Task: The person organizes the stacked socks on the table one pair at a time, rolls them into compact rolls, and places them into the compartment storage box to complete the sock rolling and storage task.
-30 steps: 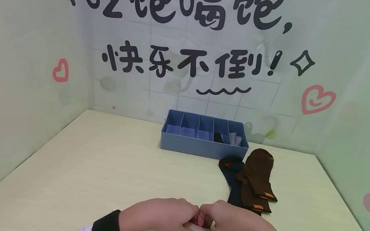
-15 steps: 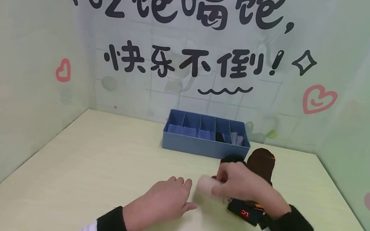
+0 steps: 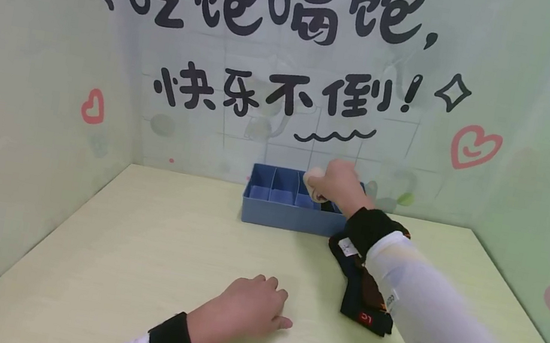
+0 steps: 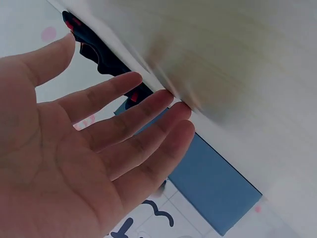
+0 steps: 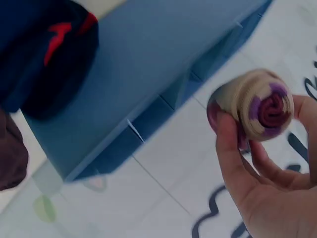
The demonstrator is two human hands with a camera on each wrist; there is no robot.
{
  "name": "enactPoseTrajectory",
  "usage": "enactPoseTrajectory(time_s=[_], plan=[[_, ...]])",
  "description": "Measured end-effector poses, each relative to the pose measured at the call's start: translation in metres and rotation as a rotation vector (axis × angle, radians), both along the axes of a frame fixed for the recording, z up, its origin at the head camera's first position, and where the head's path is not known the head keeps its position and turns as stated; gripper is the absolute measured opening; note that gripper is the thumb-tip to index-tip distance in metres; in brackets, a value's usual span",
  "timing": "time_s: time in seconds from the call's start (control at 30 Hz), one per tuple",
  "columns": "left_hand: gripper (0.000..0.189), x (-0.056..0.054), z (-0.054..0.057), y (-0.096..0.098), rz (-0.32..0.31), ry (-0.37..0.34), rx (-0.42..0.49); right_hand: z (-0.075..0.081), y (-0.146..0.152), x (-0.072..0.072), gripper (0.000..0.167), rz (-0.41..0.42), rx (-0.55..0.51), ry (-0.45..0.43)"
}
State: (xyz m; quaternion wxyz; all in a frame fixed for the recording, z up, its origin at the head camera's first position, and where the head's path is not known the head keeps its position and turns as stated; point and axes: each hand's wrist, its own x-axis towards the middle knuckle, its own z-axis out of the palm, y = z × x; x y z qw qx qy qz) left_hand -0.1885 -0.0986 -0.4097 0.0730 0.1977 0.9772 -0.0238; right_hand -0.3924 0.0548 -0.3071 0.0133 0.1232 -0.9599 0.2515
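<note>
My right hand (image 3: 341, 184) holds a rolled-up sock (image 5: 255, 104), cream outside with a purple and dark red spiral at its end, between fingers and thumb. It hovers over the blue divided box (image 3: 278, 214), in front of the third and fourth compartments. In the right wrist view the roll is gripped beside the box's open top. My left hand (image 3: 243, 312) stays near the front of the table with its fingers spread and nothing in them; the left wrist view shows its bare palm (image 4: 64, 163).
Dark navy socks (image 3: 358, 307) with red marks and brown socks (image 3: 372, 291) lie right of centre, partly under my right sleeve (image 3: 436, 320). A black roll (image 3: 327, 206) sits in the box. Behind it rises a printed wall (image 3: 193, 139).
Both hands were together on the sock roll; the left hand let go. My right hand carried the roll forward, past the navy socks, up to the box.
</note>
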Motion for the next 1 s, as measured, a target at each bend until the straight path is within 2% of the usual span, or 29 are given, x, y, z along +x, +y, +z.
enactPoseTrajectory(time_s=[0.07, 0.2, 0.27, 0.33, 0.43, 0.53, 0.57, 0.63, 0.73, 0.83, 1.0], plan=[[0.043, 0.001, -0.001, 0.001, -0.003, -0.007, -0.01, -0.015, -0.008, -0.008, 0.033, 0.016, -0.035, 0.036], [0.042, 0.003, -0.003, 0.004, -0.014, -0.009, -0.027, -0.041, -0.018, -0.013, 0.027, 0.04, -0.005, 0.092], [0.042, 0.004, -0.003, 0.005, -0.023, -0.003, -0.037, -0.05, -0.021, -0.013, 0.023, 0.034, 0.075, 0.118], [0.042, 0.005, -0.003, 0.004, -0.03, 0.008, -0.048, -0.056, -0.024, -0.012, 0.036, 0.033, 0.171, 0.132], [0.043, 0.006, -0.002, 0.001, -0.032, 0.035, -0.058, -0.062, -0.029, -0.013, 0.043, 0.053, 0.283, 0.173], [0.043, 0.007, -0.002, -0.003, -0.03, 0.058, -0.063, -0.065, -0.03, -0.012, 0.035, 0.08, 0.36, 0.202], [0.043, 0.007, -0.002, -0.003, -0.031, 0.06, -0.062, -0.066, -0.029, -0.012, 0.039, 0.085, 0.388, 0.203], [0.043, 0.007, -0.001, -0.003, -0.032, 0.059, -0.059, -0.07, -0.025, -0.013, 0.052, 0.092, 0.439, 0.174], [0.044, 0.006, -0.001, -0.003, -0.038, 0.045, -0.054, -0.076, -0.018, -0.014, 0.074, 0.116, 0.49, 0.085], [0.046, 0.006, -0.001, -0.003, -0.042, 0.036, -0.058, -0.079, -0.012, -0.016, 0.082, 0.137, 0.477, 0.003], [0.047, 0.005, -0.002, -0.002, -0.035, 0.031, -0.067, -0.085, -0.004, -0.019, 0.086, 0.161, 0.464, -0.02]])
